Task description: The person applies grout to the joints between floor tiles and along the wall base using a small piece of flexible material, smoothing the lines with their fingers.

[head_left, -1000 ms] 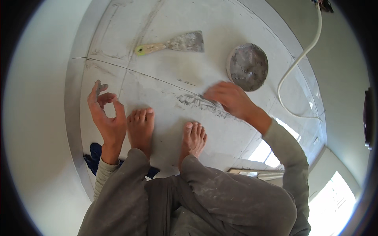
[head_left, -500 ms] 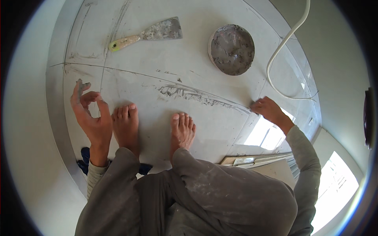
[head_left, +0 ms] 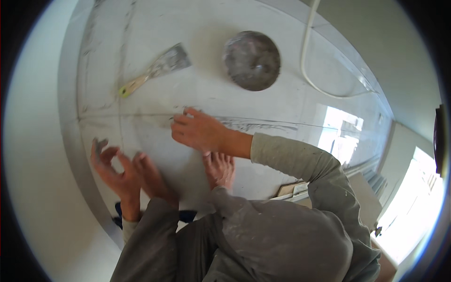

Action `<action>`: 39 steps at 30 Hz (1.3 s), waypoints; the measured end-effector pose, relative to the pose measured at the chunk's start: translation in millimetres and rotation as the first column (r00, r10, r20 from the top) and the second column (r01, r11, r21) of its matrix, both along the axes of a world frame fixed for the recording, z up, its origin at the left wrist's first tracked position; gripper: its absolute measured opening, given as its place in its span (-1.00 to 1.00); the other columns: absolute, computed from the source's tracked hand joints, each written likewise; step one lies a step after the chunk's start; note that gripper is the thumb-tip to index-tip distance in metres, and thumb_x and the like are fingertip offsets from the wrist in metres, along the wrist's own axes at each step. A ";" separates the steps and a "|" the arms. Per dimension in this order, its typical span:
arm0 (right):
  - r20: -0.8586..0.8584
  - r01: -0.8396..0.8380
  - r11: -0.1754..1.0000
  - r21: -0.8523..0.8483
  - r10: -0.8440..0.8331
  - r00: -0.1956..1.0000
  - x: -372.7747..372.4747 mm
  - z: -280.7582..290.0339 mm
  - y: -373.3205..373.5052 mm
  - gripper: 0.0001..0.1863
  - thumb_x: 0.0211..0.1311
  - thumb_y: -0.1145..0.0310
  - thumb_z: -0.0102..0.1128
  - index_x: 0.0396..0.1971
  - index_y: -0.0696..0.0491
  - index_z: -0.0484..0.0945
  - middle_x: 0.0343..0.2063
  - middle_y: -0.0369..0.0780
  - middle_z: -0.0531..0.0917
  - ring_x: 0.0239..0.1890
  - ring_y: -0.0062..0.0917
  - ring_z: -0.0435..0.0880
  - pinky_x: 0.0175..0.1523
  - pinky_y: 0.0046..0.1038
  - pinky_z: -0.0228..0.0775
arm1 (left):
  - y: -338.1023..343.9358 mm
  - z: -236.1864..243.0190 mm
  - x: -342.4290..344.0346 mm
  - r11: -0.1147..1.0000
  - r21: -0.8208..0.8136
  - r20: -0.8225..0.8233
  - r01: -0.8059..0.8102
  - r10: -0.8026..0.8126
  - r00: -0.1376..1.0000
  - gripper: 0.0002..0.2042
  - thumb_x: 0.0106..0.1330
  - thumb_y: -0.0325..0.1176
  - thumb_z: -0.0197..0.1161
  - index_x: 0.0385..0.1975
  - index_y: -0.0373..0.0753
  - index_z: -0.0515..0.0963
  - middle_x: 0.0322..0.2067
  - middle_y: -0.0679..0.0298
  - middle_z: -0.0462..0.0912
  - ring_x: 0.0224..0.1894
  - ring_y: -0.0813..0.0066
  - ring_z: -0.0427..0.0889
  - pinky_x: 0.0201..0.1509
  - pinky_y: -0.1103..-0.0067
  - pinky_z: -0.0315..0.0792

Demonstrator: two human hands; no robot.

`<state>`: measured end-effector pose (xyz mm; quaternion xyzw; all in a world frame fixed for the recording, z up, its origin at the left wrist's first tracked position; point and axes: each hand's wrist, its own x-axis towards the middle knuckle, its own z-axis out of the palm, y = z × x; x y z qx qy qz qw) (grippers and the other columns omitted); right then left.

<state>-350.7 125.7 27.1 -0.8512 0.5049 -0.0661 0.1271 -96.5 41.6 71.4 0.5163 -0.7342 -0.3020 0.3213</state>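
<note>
Our left hand: curled, nothing seen in it, grey paste on fingertip. Our right hand: palm down by tile joint, fingers bent; can't tell if holding anything. Right beside it, grout smear: likely soft, slippery. Ahead, putty knife: likely light, stiff; grab handle. Ahead and right, paste bowl: likely heavy; grab sides. Right palm hidden, knife blurry.
</note>
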 end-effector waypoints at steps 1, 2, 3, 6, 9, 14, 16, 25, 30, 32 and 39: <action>0.040 0.013 1.000 -0.013 -0.012 0.999 -6.8 1.2 12.6 -0.78 0.11 0.31 0.17 -0.23 0.00 0.59 -0.12 -0.30 0.61 0.14 -0.43 0.53 0.26 -0.32 0.30 | 0.3 1.9 5.0 0.999 -0.014 0.033 -0.046 0.046 0.998 -0.44 0.36 -0.59 0.13 0.36 -0.45 0.19 -0.01 0.08 0.54 -0.09 0.39 0.59 0.12 0.46 0.46; 0.089 0.027 0.999 -0.023 -0.025 0.996 -14.8 -1.2 28.2 -0.79 0.12 0.32 0.17 -0.22 0.00 0.59 -0.12 -0.30 0.60 0.14 -0.44 0.53 0.27 -0.31 0.29 | 1.4 -0.5 9.3 0.999 -0.011 0.021 -0.034 0.035 0.999 -0.44 0.36 -0.59 0.13 0.36 -0.45 0.19 -0.01 0.08 0.54 -0.09 0.39 0.59 0.12 0.46 0.46; 0.052 0.054 0.999 -0.005 -0.053 0.997 -29.3 -1.7 46.4 -0.79 0.13 0.33 0.17 -0.22 0.00 0.59 -0.07 -0.30 0.61 0.16 -0.42 0.52 0.30 -0.27 0.29 | 1.7 -3.7 13.0 0.999 0.011 0.029 -0.037 0.037 0.999 -0.45 0.37 -0.58 0.12 0.36 -0.45 0.19 -0.01 0.09 0.55 -0.09 0.39 0.58 0.12 0.46 0.46; -0.021 0.144 0.990 0.000 -0.144 0.989 -82.7 4.4 110.7 -0.79 0.12 0.33 0.19 -0.22 -0.01 0.60 -0.02 -0.30 0.61 0.21 -0.42 0.51 0.32 -0.22 0.29 | 0.8 -6.6 6.6 1.000 -0.008 0.074 -0.026 0.026 0.997 -0.47 0.38 -0.58 0.11 0.35 -0.44 0.20 -0.03 0.09 0.56 -0.09 0.39 0.57 0.11 0.47 0.46; -0.097 0.171 0.980 0.104 -0.161 0.982 -135.0 18.9 164.9 -0.78 0.08 0.38 0.23 -0.22 -0.04 0.60 -0.01 -0.33 0.61 0.22 -0.44 0.52 0.34 -0.20 0.30 | -2.4 -6.8 -0.2 1.000 0.031 0.071 0.005 -0.007 0.997 -0.47 0.38 -0.58 0.10 0.36 -0.43 0.19 -0.02 0.09 0.55 -0.09 0.40 0.57 0.13 0.47 0.45; -0.287 0.267 0.919 0.290 -0.182 0.940 -219.7 44.9 249.5 -0.75 0.08 0.48 0.26 -0.19 -0.02 0.63 -0.04 -0.34 0.63 0.21 -0.47 0.52 0.36 -0.24 0.28 | -10.6 -5.6 -13.2 0.999 0.034 0.043 0.035 -0.036 0.998 -0.42 0.32 -0.62 0.10 0.37 -0.44 0.16 0.08 0.03 0.50 -0.10 0.37 0.56 0.09 0.43 0.45; -0.423 0.275 0.792 0.545 -0.023 0.906 -241.8 67.5 259.5 -0.78 0.14 0.49 0.25 -0.20 -0.06 0.62 -0.10 -0.40 0.63 0.19 -0.54 0.52 0.31 -0.27 0.28 | -13.7 -4.8 -8.1 0.999 0.023 0.021 0.032 -0.033 0.999 -0.42 0.33 -0.63 0.10 0.37 -0.43 0.16 0.08 0.05 0.50 -0.09 0.39 0.56 0.10 0.45 0.45; 0.258 0.158 0.983 0.096 -0.178 0.950 -50.0 36.8 61.3 -0.74 0.08 0.45 0.24 -0.17 -0.01 0.62 -0.08 -0.31 0.64 0.16 -0.43 0.55 0.27 -0.29 0.32 | -12.6 -0.9 -15.7 0.999 0.011 -0.025 0.032 -0.032 0.999 -0.39 0.27 -0.65 0.11 0.37 -0.41 0.18 0.06 0.03 0.48 -0.14 0.39 0.59 0.06 0.45 0.47; 0.161 -0.006 0.999 0.034 0.001 0.987 -10.3 10.5 10.5 -0.87 0.13 0.33 0.17 -0.31 -0.03 0.56 -0.17 -0.33 0.59 0.14 -0.46 0.51 0.30 -0.30 0.27 | -10.8 7.0 -14.5 1.000 0.004 -0.013 0.021 -0.021 1.000 -0.38 0.27 -0.68 0.11 0.38 -0.40 0.16 0.09 0.03 0.46 -0.13 0.41 0.57 0.09 0.46 0.46; 0.110 -0.075 0.992 0.101 0.064 0.992 -31.8 12.8 34.2 -0.87 0.13 0.32 0.17 -0.32 -0.03 0.56 -0.15 -0.33 0.59 0.11 -0.45 0.52 0.30 -0.25 0.26 | -9.9 6.0 -1.2 1.000 0.001 -0.018 -0.003 0.003 1.000 -0.38 0.27 -0.68 0.11 0.38 -0.41 0.16 0.09 0.03 0.46 -0.13 0.41 0.57 0.09 0.46 0.46; -0.171 -0.164 0.914 0.371 0.240 0.956 -122.7 47.7 109.4 -0.86 0.10 0.39 0.23 -0.30 -0.02 0.58 -0.18 -0.33 0.61 0.09 -0.43 0.54 0.27 -0.25 0.30 | -11.3 3.6 22.3 0.993 -0.027 -0.045 -0.115 0.114 0.993 -0.37 0.23 -0.63 0.16 0.36 -0.43 0.22 0.03 0.06 0.49 -0.19 0.41 0.59 -0.01 0.45 0.47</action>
